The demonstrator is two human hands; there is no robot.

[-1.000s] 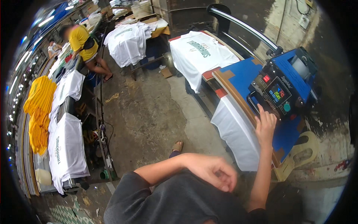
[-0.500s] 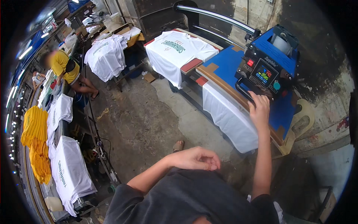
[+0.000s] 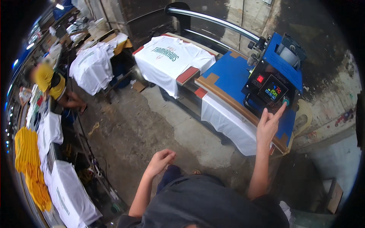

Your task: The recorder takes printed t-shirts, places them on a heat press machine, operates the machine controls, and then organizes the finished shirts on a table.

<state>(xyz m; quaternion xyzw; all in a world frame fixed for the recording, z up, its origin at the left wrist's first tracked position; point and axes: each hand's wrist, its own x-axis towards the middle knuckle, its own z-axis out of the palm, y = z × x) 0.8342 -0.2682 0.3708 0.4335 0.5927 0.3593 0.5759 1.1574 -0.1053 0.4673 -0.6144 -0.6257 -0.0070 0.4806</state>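
My right hand (image 3: 268, 127) has its index finger stretched out to the green button (image 3: 286, 102) on the control box (image 3: 269, 91) of a blue heat press (image 3: 222, 69). The fingertip touches or nearly touches the button; the other fingers are loosely bent and hold nothing. Beneath the press's flat blue plate hangs the front of a white shirt (image 3: 228, 120), mostly hidden by the plate. My left hand (image 3: 161, 161) hovers in front of my body with its fingers curled together and nothing visible in them. A second white shirt (image 3: 173, 51) with a green print lies on the neighbouring platen.
Chrome rails (image 3: 216, 21) run behind the platens. White shirts (image 3: 93, 66) are draped on a stand further back. At left, a long table carries printed white shirts (image 3: 72, 197) and yellow garments (image 3: 28, 159). A person in a yellow top (image 3: 51, 81) stands beside it.
My right hand has left the press's black handle and moved right to the green button, index finger extended. The left hand has moved left, and my view has shifted slightly.
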